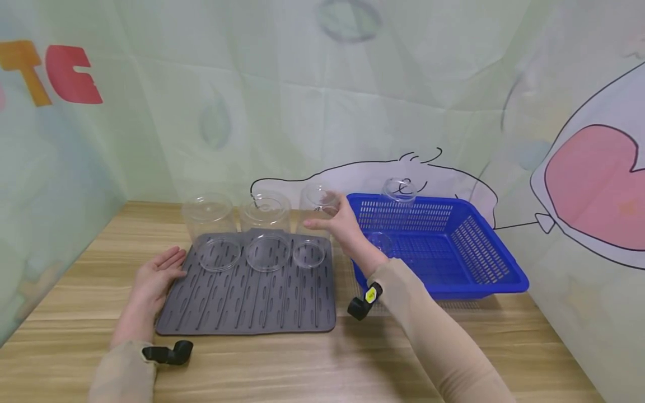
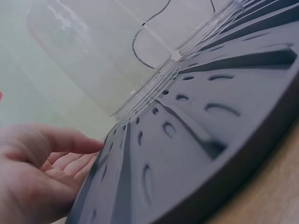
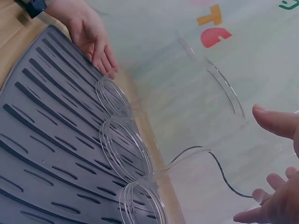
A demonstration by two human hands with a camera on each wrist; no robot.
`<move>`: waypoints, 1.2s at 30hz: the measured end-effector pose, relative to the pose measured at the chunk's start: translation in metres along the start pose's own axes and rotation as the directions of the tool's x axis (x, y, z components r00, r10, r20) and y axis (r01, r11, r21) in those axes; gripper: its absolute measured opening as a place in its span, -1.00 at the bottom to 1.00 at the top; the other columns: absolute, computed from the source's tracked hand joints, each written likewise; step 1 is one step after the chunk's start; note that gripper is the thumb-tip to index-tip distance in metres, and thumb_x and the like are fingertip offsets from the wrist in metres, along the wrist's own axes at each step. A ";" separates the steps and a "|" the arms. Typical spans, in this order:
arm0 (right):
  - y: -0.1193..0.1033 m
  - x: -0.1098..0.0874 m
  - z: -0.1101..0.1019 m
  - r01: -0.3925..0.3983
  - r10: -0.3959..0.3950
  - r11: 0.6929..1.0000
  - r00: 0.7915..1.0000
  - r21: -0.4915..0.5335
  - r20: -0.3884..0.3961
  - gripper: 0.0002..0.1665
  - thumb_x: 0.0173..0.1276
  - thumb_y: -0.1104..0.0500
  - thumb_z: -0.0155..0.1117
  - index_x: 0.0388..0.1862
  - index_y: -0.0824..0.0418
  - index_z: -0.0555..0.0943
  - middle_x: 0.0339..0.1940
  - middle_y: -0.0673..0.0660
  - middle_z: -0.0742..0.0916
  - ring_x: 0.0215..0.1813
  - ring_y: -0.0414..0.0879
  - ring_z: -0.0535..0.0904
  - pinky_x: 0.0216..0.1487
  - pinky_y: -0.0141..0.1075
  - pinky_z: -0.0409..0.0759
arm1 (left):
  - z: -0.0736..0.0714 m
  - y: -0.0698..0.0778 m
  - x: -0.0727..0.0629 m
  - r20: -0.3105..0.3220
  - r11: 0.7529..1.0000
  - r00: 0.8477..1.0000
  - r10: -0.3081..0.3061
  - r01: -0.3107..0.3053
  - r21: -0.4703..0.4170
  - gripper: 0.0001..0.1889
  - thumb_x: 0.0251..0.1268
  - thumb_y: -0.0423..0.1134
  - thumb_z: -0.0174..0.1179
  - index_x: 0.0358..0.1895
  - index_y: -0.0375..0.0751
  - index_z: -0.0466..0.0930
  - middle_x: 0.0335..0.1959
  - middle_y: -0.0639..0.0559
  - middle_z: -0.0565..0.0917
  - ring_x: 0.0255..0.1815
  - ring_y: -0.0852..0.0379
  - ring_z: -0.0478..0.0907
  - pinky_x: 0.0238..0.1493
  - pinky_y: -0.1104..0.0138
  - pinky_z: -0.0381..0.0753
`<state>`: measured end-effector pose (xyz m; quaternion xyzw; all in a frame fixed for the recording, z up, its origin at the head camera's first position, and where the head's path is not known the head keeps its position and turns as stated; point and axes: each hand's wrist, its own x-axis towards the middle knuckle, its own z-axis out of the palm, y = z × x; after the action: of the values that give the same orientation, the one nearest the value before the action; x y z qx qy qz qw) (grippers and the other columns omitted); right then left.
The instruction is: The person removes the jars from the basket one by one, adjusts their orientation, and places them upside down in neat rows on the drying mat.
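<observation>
Three clear cups stand upside down in a row along the back of a grey ridged drying mat (image 1: 247, 302): a left cup (image 1: 208, 215), a middle cup (image 1: 265, 215) and a narrower right cup (image 1: 313, 232). My right hand (image 1: 342, 224) is round the upper part of the right cup, thumb in front and fingers behind; in the right wrist view, thumb (image 3: 275, 122) and fingers lie on opposite sides of it. My left hand (image 1: 157, 277), fingers extended, rests at the mat's left edge, just beside the left cup; the left wrist view shows its palm upward.
To the right sits a blue plastic basket (image 1: 496, 249) with slotted walls. Another clear cup (image 1: 398, 210) stands inside it, near its left back corner. Everything is on a wood-grain table (image 1: 262, 369), with a printed curtain (image 1: 242, 123) behind and at the sides.
</observation>
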<state>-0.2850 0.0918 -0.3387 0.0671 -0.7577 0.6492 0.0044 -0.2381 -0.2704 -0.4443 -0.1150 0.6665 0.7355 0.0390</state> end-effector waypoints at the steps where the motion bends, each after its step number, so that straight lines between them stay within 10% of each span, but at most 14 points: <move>1: 0.001 0.000 0.000 -0.002 0.002 1.000 1.000 -0.006 0.001 0.05 0.02 0.37 0.52 0.46 0.25 0.17 0.40 0.26 0.42 0.45 0.16 0.33 0.43 -0.06 0.42 | 0.000 0.000 0.000 0.004 1.000 1.000 0.004 -0.004 0.003 -0.21 0.31 -0.63 -0.08 0.56 -0.31 -0.20 0.58 -0.26 -0.11 0.60 -0.02 -0.08 0.18 0.66 0.40; 13: 0.003 0.000 0.003 0.012 -0.011 0.999 1.000 -0.045 0.010 0.08 0.01 0.37 0.53 0.48 0.26 0.16 0.42 0.30 0.39 0.45 0.19 0.31 0.44 -0.02 0.40 | 0.001 -0.002 0.000 -0.003 0.999 1.000 0.002 -0.002 0.044 -0.18 0.25 -0.70 -0.14 0.56 -0.29 -0.22 0.58 -0.27 -0.12 0.60 -0.06 -0.10 0.44 0.41 0.19; 22: 0.003 -0.001 0.002 0.003 0.000 0.998 0.999 -0.056 0.047 0.13 0.02 0.36 0.52 0.51 0.21 0.11 0.44 0.29 0.36 0.48 0.19 0.26 0.46 0.02 0.35 | -0.005 -0.003 0.000 0.021 0.999 1.000 -0.007 0.008 -0.040 -0.17 0.25 -0.70 -0.12 0.56 -0.30 -0.23 0.57 -0.24 -0.16 0.60 0.01 -0.12 0.09 0.69 0.48; 36: 0.002 -0.001 0.001 -0.023 0.027 0.997 0.998 -0.080 0.051 0.17 0.03 0.33 0.54 0.55 0.16 0.08 0.49 0.27 0.32 0.52 0.18 0.22 0.47 0.04 0.34 | -0.005 -0.005 0.000 0.027 1.000 1.000 0.008 -0.008 0.000 -0.18 0.25 -0.69 -0.10 0.55 -0.33 -0.22 0.57 -0.27 -0.15 0.60 0.00 -0.10 0.10 0.70 0.46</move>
<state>-0.2843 0.0915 -0.3412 0.0742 -0.7835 0.6166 -0.0209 -0.2367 -0.2745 -0.4498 -0.1026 0.6666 0.7369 0.0450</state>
